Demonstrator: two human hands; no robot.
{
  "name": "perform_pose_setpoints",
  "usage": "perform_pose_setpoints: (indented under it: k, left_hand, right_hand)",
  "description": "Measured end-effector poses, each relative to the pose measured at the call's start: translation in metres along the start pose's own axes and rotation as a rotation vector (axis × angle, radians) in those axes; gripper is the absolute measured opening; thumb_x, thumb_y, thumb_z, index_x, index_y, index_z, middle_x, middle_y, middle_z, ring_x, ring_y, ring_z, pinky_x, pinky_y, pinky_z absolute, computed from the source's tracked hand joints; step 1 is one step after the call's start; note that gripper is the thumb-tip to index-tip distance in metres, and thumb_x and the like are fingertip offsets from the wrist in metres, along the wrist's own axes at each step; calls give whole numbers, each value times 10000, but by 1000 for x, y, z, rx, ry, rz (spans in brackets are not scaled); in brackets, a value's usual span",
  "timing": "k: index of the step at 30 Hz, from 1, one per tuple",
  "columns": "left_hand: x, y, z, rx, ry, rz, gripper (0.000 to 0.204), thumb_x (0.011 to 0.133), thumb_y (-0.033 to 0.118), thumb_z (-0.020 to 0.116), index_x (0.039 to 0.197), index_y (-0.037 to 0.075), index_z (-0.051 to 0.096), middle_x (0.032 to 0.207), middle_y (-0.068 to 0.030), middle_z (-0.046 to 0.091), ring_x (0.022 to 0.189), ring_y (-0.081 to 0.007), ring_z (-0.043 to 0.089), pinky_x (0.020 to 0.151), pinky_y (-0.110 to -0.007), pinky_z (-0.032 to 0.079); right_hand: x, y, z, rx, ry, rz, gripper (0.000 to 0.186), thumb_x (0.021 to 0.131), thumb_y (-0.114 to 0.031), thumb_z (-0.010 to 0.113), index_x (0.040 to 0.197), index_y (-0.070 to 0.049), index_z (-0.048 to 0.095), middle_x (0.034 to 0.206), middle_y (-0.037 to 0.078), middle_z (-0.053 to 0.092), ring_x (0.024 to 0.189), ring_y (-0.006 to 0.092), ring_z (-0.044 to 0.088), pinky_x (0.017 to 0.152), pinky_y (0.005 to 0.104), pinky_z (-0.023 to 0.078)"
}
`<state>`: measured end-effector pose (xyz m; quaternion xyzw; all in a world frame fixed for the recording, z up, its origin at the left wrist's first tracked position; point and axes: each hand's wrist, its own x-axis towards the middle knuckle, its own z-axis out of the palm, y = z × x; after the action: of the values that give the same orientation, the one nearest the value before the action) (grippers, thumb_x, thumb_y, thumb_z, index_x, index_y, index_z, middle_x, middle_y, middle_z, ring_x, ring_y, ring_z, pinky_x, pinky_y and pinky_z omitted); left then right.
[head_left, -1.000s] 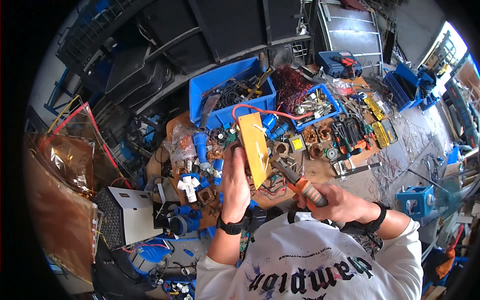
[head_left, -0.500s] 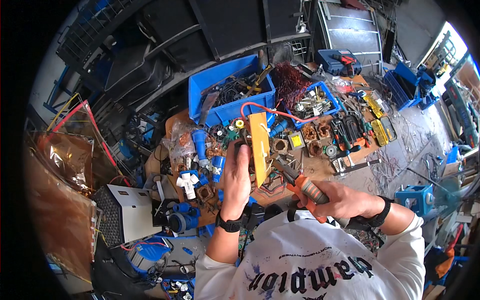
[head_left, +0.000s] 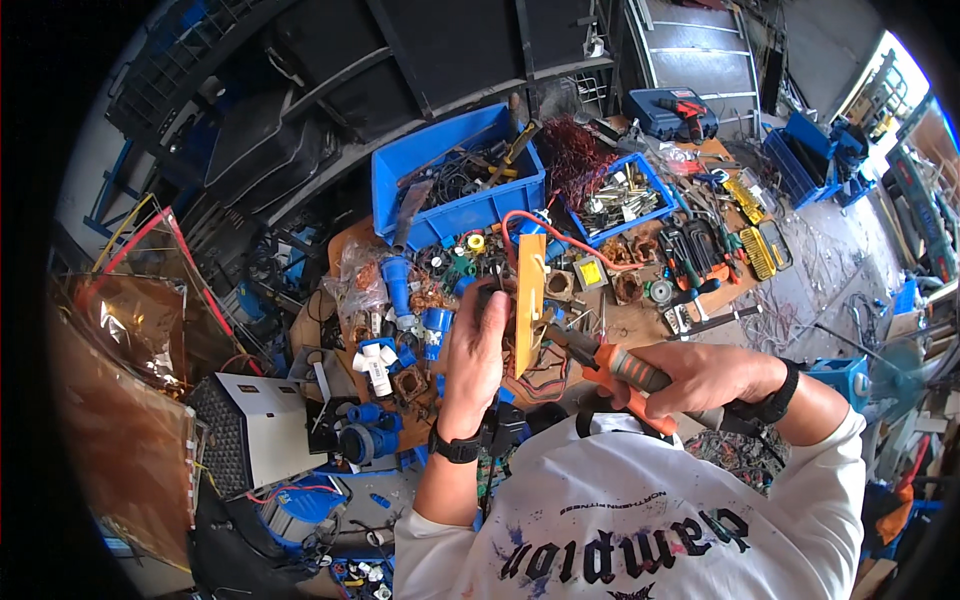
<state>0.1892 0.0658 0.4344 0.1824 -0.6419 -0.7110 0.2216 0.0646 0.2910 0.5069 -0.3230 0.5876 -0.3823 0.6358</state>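
My left hand (head_left: 474, 350) is closed on the left side of a narrow yellow board (head_left: 530, 305), which stands upright and turned nearly edge-on. A dark part, mostly hidden, lies between my fingers and the board. Small pale ties or wires stick out of the board's face. From behind its top a thick red cable (head_left: 565, 229) curves off to the right. My right hand (head_left: 705, 378) grips pliers (head_left: 632, 370) with orange and grey handles. Their jaws reach the board's lower right side, where a small metal piece sticks out; whether they bite on it I cannot tell.
Behind my hands a cluttered wooden table (head_left: 655, 327) holds a big blue crate (head_left: 465, 215) of tools and a small blue tray (head_left: 622, 205) of metal parts. Several hand tools lie at the right. Blue pipe fittings (head_left: 397, 285) and a white fitting (head_left: 377, 367) sit at the left.
The yellow board has turned more edge-on and shifted slightly right. My right hand and the pliers have moved a little right, the jaws staying at the board. The red cable has swung right with it.
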Motion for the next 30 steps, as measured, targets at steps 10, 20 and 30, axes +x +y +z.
perform_pose_setpoints:
  k: [10,20,30]
  left_hand:
    - [-1,-1,-2,18,-32,-31,389,1023,351,495,1217,15,529,1053,-39,604,940,-101,565,834,-248,459]
    - [-3,-4,3,-120,81,-62,387,1021,364,495,1193,20,542,1017,-42,635,886,-95,598,773,-235,483]
    - [-1,-15,5,-43,127,33,385,1023,367,489,1110,-2,558,975,-70,633,860,-126,588,771,-270,473]
  right_hand:
    - [-2,-20,-13,-189,-37,119,291,749,-168,577,1013,-45,570,824,45,584,784,138,552,685,287,441]
    - [3,-34,-8,-296,-5,104,254,744,-95,567,986,-21,548,748,18,559,684,130,548,633,278,437]
    - [9,-29,3,-632,102,83,296,770,-159,587,991,31,536,813,143,583,749,270,575,686,413,457]
